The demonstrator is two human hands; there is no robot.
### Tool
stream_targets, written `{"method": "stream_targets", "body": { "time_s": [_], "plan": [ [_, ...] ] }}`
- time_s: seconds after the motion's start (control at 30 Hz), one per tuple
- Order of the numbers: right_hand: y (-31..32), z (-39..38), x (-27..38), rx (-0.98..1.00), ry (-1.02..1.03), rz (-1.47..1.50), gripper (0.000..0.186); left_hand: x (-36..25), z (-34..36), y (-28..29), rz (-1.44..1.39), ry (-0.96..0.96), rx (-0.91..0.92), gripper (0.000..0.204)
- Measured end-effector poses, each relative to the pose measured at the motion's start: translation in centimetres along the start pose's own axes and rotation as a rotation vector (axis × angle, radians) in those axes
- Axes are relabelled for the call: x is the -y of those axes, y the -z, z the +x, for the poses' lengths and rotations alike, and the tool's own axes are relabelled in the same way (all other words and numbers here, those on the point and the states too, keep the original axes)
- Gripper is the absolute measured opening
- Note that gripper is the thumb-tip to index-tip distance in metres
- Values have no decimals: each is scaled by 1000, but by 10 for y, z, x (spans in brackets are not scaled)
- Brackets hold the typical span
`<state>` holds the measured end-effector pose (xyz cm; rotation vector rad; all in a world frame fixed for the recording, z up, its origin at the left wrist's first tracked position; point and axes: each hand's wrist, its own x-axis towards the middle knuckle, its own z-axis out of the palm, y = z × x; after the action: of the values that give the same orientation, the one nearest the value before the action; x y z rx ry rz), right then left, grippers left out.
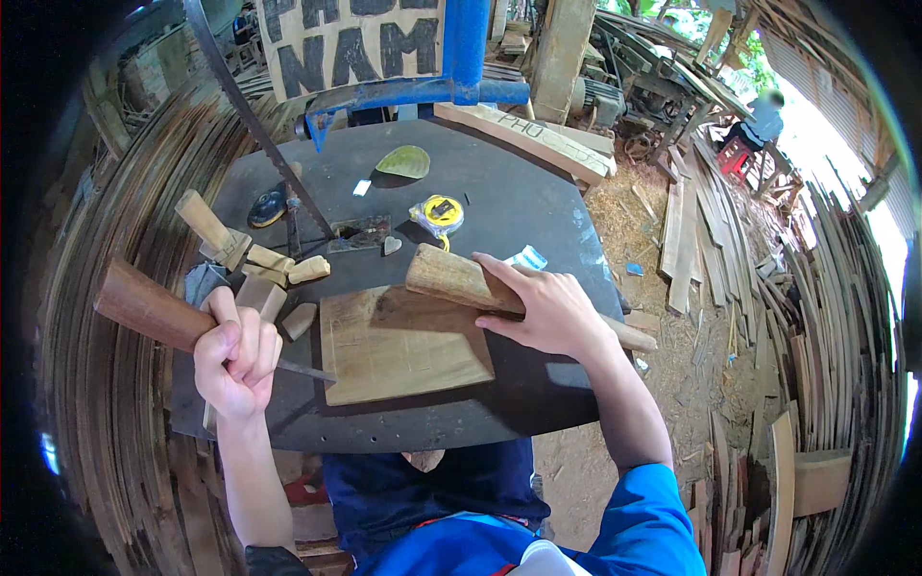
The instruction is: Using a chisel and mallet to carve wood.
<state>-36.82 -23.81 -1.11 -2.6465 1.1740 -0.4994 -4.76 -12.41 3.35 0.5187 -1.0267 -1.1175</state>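
Observation:
My left hand (235, 360) is closed round a chisel, its thick brown wooden handle (154, 305) pointing up to the left. The chisel's thin metal blade (309, 372) reaches down to the left edge of a flat rectangular wooden board (403, 350) on the dark table. Faint pencil-like lines show on the board. My right hand (552, 312) grips a wooden mallet (451, 276) from above. The mallet's thick end lies over the board's far right part, and its thin end sticks out past my wrist.
Wood blocks (274, 259) sit left of the board. Farther back are a yellow tape measure (442, 215), a green leaf-shaped piece (403, 161) and a dark oval object (267, 208). An upright saw blade (259, 125) enters the table (538, 192). Stacked planks (125, 288) flank it; a person (764, 120) sits far right.

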Motion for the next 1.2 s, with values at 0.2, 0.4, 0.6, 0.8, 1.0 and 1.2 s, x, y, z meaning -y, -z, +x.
{"method": "stream_targets", "body": {
  "time_s": [0.2,0.4,0.6,0.8,1.0,1.2],
  "plan": [
    [-1,0,0,6,-3,-5,71,0,-3,0,14,-20,34,26],
    [-3,2,2,-33,22,4,71,0,-3,-5,40,-11,43,27],
    [2,2,8,-5,-13,-44,70,1,-1,-6,40,7,4,26],
    [24,8,19,-170,85,80,61,5,2,-13,105,32,-57,25],
    [120,63,89,-605,564,385,56,10,5,-13,48,30,-113,24],
    [167,82,146,-415,750,312,45,15,6,-30,172,0,-124,22]
  ]
}}
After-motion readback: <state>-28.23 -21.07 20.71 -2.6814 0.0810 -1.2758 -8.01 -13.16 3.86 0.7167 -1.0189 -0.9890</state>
